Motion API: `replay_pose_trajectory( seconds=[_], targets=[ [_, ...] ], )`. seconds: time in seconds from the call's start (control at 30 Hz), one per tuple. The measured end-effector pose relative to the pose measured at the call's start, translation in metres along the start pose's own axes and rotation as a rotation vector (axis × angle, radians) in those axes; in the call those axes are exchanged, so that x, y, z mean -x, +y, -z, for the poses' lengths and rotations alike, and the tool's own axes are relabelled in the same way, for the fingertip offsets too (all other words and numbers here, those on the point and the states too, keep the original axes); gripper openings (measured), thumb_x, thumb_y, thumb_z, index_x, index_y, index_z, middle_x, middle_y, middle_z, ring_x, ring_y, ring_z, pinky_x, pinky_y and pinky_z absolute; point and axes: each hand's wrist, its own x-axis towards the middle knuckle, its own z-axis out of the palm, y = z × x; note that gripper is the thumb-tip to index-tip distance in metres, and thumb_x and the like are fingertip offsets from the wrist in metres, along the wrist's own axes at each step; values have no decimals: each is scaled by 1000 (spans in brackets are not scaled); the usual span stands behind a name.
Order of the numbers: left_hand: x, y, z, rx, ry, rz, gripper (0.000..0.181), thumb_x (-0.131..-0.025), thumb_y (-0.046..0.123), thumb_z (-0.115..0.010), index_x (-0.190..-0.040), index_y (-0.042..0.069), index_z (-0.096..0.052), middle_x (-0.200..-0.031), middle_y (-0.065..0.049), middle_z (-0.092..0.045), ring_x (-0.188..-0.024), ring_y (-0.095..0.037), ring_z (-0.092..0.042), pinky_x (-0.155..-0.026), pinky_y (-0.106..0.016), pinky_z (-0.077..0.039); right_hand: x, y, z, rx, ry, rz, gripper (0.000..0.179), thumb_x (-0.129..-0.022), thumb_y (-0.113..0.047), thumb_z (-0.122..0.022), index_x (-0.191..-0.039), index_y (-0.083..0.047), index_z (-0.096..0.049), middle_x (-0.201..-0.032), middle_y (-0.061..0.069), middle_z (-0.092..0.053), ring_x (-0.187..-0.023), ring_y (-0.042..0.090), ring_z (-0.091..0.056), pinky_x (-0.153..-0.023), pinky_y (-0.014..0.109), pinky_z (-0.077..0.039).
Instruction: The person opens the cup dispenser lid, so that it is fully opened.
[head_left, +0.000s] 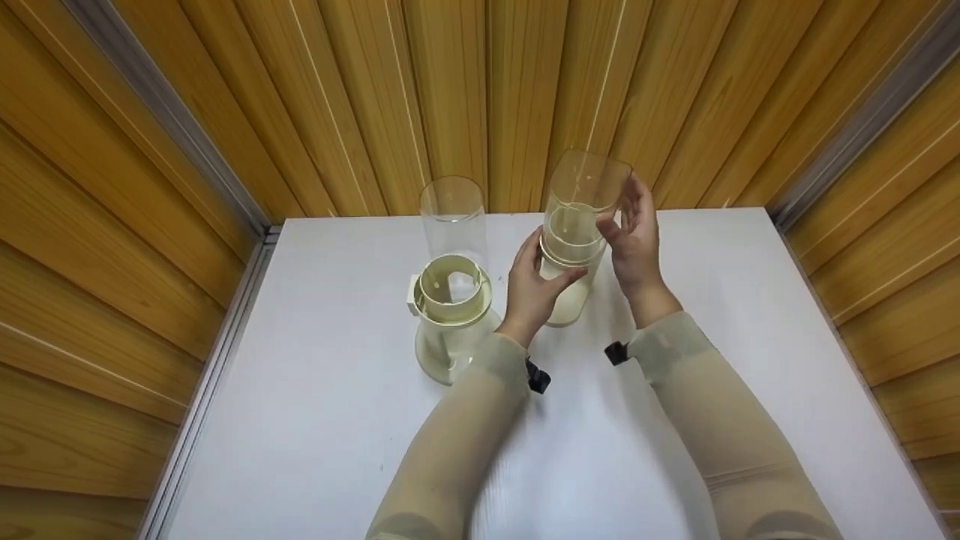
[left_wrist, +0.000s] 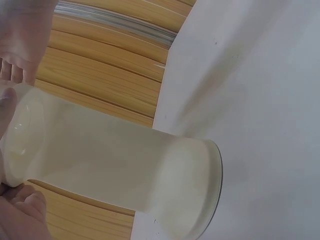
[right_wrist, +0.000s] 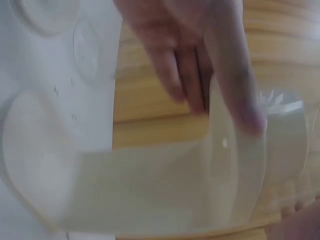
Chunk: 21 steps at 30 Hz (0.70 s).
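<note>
Two cream plastic stands with ring-shaped tops are on the white table. In the head view my left hand (head_left: pixel 529 292) grips the collar of the right stand (head_left: pixel 568 300), thumb on the near side and fingers behind. A clear plastic cylinder (head_left: pixel 589 180) sits at the top of that collar, its lower end inside or against it. My right hand (head_left: pixel 634 259) holds the clear cylinder from the right, thumb in front. In the left wrist view the stand (left_wrist: pixel 110 150) is upright with its round base on the table. The right wrist view shows the left thumb (right_wrist: pixel 237 85) across the collar.
To the left is the other cream stand (head_left: pixel 452 292), its ring facing up and a small block on its side. Behind it a second clear cylinder (head_left: pixel 454 217) stands on the table (head_left: pixel 337 420). Wood-patterned walls (head_left: pixel 450 90) enclose the back and sides.
</note>
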Motion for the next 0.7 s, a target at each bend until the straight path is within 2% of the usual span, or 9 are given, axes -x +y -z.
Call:
replay_pose_trajectory(
  seconds=[0.13, 0.27, 0.43, 0.5, 0.6, 0.7],
  targets=[
    [1, -3, -1, 14, 8, -23, 104, -88, 20, -99, -173, 5, -42, -178, -16, -46, -167, -30, -47, -138, -25, -37, 17, -3, -19, 104, 94, 57, 160, -63, -85, -95, -178, -3, -19, -189, 15, -19, -181, 28, -7, -150, 38, -3],
    [2, -5, -1, 37, 16, -45, 104, -89, 17, -99, -174, 2, -40, -179, -18, -43, -168, -32, -45, -138, -26, -37, 21, -7, -38, 181, 146, 55, 163, -65, -81, -98, -180, -4, -11, -190, 15, -15, -180, 30, -10, -150, 45, -10],
    [4, -6, -1, 51, 16, -39, 101, -92, 10, -95, -175, 3, -37, -181, -17, -40, -170, -33, -42, -138, -26, -37, 19, -5, -55, 295, 210, 33, 156, -72, -48, -109, -180, -4, -6, -189, 19, -15, -176, 36, -23, -146, 50, -25],
    [5, -5, -2, 34, 21, -43, 100, -92, 10, -94, -175, 3, -38, -181, -17, -41, -169, -33, -43, -138, -26, -38, 17, -6, -58, 363, 236, 18, 150, -75, -37, -108, -180, -4, -6, -188, 21, -17, -174, 38, -27, -145, 49, -29],
    [6, -5, -2, 22, 24, -61, 99, -92, 13, -96, -173, 2, -40, -179, -19, -42, -169, -34, -44, -137, -25, -38, 14, -8, -54, 456, 242, -8, 144, -77, -39, -106, -180, -4, -11, -186, 21, -23, -173, 39, -30, -144, 49, -31],
    [7, -6, 0, 14, 25, -67, 99, -91, 19, -98, -172, 2, -43, -178, -19, -44, -169, -32, -44, -136, -23, -39, 11, -10, -45, 502, 198, -13, 135, -80, -41, -103, -178, -3, -18, -182, 20, -32, -170, 38, -37, -142, 53, -36]
  ],
)
